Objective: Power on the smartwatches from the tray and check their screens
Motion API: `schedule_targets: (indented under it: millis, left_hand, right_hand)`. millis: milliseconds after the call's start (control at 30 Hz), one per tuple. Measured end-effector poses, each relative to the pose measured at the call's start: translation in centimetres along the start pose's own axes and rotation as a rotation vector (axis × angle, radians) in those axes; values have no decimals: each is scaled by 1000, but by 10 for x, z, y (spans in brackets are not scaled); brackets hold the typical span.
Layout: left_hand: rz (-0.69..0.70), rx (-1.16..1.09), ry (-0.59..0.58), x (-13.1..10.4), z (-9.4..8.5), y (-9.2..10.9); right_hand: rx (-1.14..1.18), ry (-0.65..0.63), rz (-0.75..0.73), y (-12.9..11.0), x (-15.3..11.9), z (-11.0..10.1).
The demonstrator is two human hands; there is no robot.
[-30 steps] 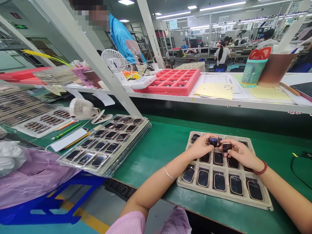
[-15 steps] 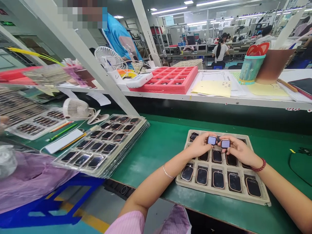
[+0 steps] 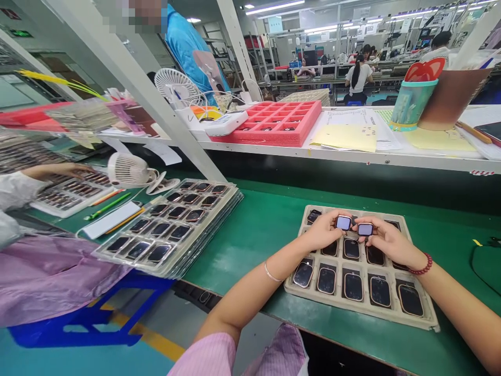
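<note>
Above a beige tray (image 3: 332,302) of dark watch-like screens, my left hand (image 3: 325,230) pinches a small square watch-like device (image 3: 343,223) with a lit pale face. Close to its right, my right hand (image 3: 389,241) grips a second lit watch-like device (image 3: 365,229) between thumb and fingers. The two devices are side by side, a small gap between them. Dark rectangular units with gold-coloured rims, such as one front unit (image 3: 353,286), lie in the tray's compartments. My hands and the devices cover part of the back rows.
Stacked clear trays (image 3: 203,235) of similar screens lie left on the green table (image 3: 254,250), near a small white fan (image 3: 127,171). A co-worker's hand (image 3: 62,169) is over another tray. A shelf (image 3: 274,151) holds a red foam tray (image 3: 270,138) and cups.
The view has shifted slightly, so most things sit a little differently in frame. The co-worker's hand at left has come further into view, over the tray there. My hands keep holding both devices.
</note>
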State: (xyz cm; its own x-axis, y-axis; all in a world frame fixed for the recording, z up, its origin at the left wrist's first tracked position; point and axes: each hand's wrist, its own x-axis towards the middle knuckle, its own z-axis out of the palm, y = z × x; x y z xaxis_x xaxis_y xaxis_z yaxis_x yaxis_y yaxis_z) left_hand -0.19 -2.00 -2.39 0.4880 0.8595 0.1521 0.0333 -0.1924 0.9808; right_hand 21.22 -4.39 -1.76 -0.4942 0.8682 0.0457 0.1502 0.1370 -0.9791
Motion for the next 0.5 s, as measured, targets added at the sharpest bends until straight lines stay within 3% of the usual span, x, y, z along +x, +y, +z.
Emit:
schedule_targets:
  millis: [500]
  left_hand:
    - [-9,-73,-10,1,0,0]
  right_hand:
    - [-27,1,21,-3,-1,0]
